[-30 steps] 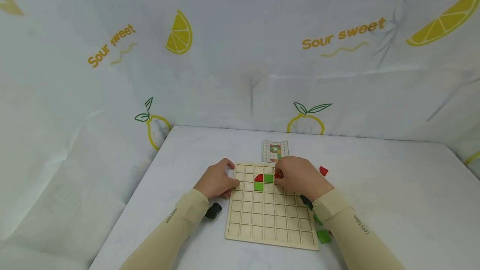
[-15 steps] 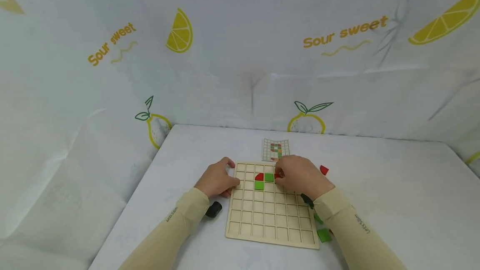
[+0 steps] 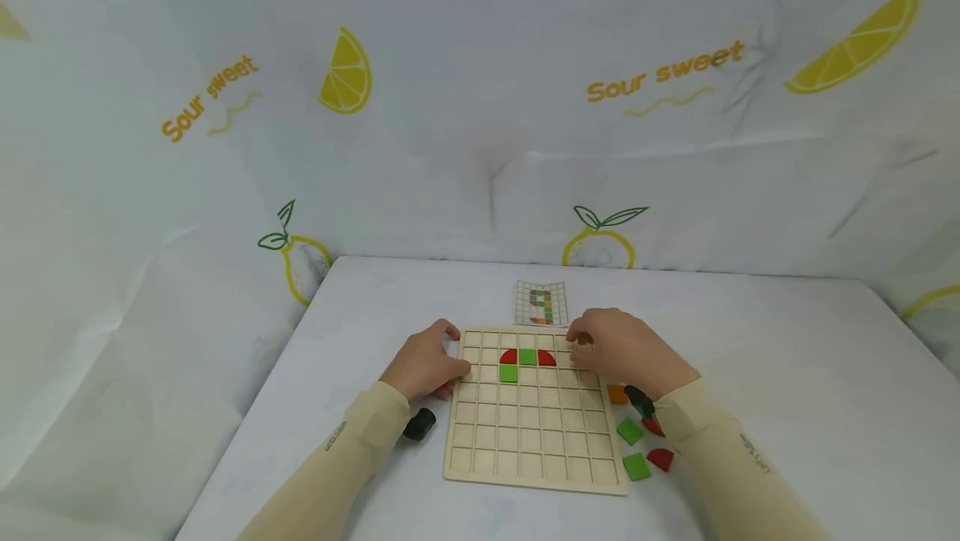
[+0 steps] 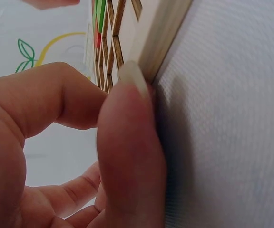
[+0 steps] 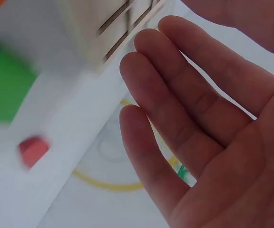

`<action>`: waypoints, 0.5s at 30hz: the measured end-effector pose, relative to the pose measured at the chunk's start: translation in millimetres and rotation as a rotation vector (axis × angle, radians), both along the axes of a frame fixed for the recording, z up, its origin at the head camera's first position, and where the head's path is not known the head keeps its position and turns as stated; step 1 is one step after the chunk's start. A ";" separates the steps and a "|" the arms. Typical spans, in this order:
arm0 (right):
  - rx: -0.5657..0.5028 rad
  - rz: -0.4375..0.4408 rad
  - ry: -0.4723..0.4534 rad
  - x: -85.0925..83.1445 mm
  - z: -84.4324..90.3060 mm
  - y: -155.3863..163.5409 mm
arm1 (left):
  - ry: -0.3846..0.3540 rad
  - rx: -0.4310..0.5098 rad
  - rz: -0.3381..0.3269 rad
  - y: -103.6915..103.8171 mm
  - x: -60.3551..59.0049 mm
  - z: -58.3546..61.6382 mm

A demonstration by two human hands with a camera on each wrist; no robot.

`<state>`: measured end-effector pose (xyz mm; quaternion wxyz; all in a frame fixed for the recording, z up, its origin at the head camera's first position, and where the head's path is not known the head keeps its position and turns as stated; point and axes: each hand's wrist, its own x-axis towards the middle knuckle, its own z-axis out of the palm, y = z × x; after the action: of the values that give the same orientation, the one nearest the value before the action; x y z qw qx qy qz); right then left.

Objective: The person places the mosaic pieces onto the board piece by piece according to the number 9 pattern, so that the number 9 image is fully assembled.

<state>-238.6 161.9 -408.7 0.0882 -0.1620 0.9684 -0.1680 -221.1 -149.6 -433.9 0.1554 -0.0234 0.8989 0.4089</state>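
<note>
A wooden grid board [image 3: 517, 416] lies on the table. In it sit two red rounded-corner tiles, a left one [image 3: 508, 356] and a right one [image 3: 547, 358]. Between them is a green square tile [image 3: 527, 357], and another green square [image 3: 508, 373] lies below the left red one. My left hand [image 3: 424, 362] holds the board's left edge; in the left wrist view its thumb [image 4: 132, 142] presses against the rim. Over the upper right edge hovers my right hand [image 3: 626, 349], with its fingers [image 5: 175, 95] loosely bent and nothing in them in the right wrist view.
A printed pattern card [image 3: 541, 303] lies behind the board. Right of the board are loose green squares [image 3: 637, 467], red tiles [image 3: 661, 459] and an orange tile [image 3: 617, 394], partly beside a dark strap at the right wrist. A dark cylindrical object [image 3: 419, 424] is near the left wrist.
My right hand has let go of the right red tile, which now shows in its cell, and has moved right. The left hand stays at the board's edge. The head view has shifted slightly.
</note>
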 end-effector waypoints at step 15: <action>-0.027 -0.076 -0.017 24.7 -9.7 79.5 | 0.000 -0.014 -0.010 3.6 0.0 -1.8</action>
<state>-213.9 241.4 -418.5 0.0879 -0.1248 0.9707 -0.1854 -221.2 -146.0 -435.7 0.1574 -0.0199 0.9019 0.4018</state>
